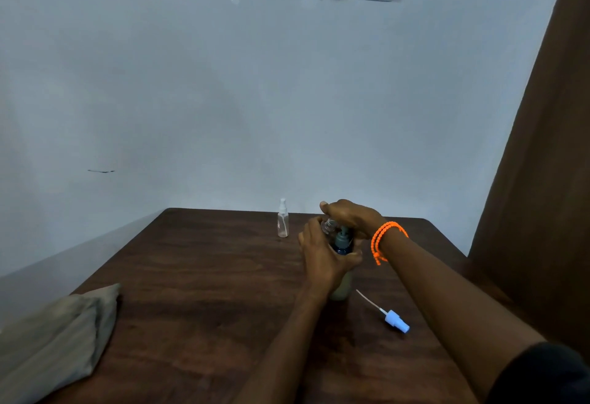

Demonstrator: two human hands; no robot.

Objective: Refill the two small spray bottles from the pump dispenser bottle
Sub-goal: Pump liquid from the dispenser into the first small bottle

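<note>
The pump dispenser bottle (342, 285) stands at mid-table, with a dark blue pump head and pale liquid in its lower part. My left hand (322, 255) is wrapped around its upper body. My right hand (349, 215), with orange bead bracelets at the wrist, lies curled over the pump head. A small clear spray bottle (329, 225) without its top is tucked between both hands at the spout; which hand holds it I cannot tell. The second small spray bottle (283, 220) stands capped and upright, farther back on the left. A loose white spray top (396, 320) with its dip tube lies to the right.
The dark wooden table (204, 292) meets a pale wall at its far edge. A folded grey-beige cloth (60, 336) lies on the near left corner. A brown curtain (539, 180) hangs along the right side.
</note>
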